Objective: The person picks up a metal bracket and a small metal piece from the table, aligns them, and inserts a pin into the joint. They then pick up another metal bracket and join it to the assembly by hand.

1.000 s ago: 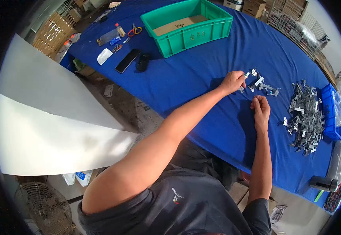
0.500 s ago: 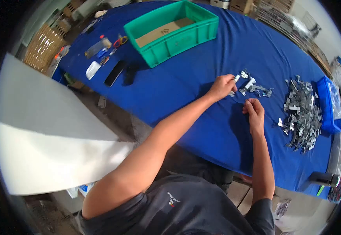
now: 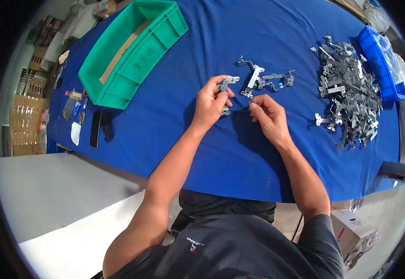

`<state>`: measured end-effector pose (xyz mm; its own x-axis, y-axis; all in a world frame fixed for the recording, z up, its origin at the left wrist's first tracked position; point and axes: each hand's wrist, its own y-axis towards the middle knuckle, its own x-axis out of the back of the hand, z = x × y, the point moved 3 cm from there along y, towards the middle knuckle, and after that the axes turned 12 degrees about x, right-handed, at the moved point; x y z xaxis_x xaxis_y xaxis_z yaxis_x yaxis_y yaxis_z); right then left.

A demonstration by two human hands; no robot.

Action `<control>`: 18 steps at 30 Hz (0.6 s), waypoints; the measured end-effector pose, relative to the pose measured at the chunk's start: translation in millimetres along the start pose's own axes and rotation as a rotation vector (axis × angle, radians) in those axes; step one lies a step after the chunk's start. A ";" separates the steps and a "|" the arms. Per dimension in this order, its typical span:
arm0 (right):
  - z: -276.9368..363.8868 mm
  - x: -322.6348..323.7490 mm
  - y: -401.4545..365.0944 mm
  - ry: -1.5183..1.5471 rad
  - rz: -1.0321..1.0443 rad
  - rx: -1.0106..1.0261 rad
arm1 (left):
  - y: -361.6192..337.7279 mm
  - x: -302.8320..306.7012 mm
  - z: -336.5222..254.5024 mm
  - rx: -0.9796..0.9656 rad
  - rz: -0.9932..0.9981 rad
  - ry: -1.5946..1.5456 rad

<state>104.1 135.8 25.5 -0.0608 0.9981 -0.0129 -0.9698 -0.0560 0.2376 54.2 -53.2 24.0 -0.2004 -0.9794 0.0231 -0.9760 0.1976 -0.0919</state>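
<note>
Count: two hands, one metal bracket in hand, one small loose piece, one cluster of brackets, one large heap, one green crate, one blue bin.

The left hand (image 3: pixel 213 100) is closed on the metal bracket (image 3: pixel 229 81), pinched between thumb and fingertips and raised above the blue tablecloth (image 3: pixel 202 149). The small loose piece (image 3: pixel 225 111) lies on the cloth just beside that hand's thumb.

The right hand (image 3: pixel 268 117) has thumb and forefinger pressed together at the near end of the cluster of brackets (image 3: pixel 264 80); anything between them is too small to tell.

The large heap (image 3: pixel 346 93) lies well to the right, against the blue bin (image 3: pixel 380 69). The green crate (image 3: pixel 132 51) stands far left.
</note>
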 end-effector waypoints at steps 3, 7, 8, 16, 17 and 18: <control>-2.9 1.3 -1.1 -0.035 0.019 0.033 | 3.1 2.4 4.1 0.007 -0.011 -0.096; 19.1 -1.1 -3.9 -0.263 0.144 0.188 | 21.4 -3.6 -13.9 0.094 -0.074 -0.110; 22.9 -2.2 -3.7 -0.286 0.168 0.221 | 34.6 -4.3 -21.0 0.075 -0.066 -0.078; 14.6 5.3 -3.5 -0.132 0.041 0.194 | 90.5 -63.8 -9.8 0.123 -0.042 -0.228; 8.6 6.7 -0.5 -0.094 0.008 0.132 | 89.7 -77.3 -12.4 0.139 -0.048 -0.250; -2.6 8.5 1.6 -0.033 -0.054 0.146 | 91.1 -88.0 -11.7 0.120 -0.019 -0.282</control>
<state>101.5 144.1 23.2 0.0010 1.0000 0.0014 -0.9267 0.0004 0.3758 -18.1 51.5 25.3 -0.1344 -0.9590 -0.2494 -0.9590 0.1893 -0.2111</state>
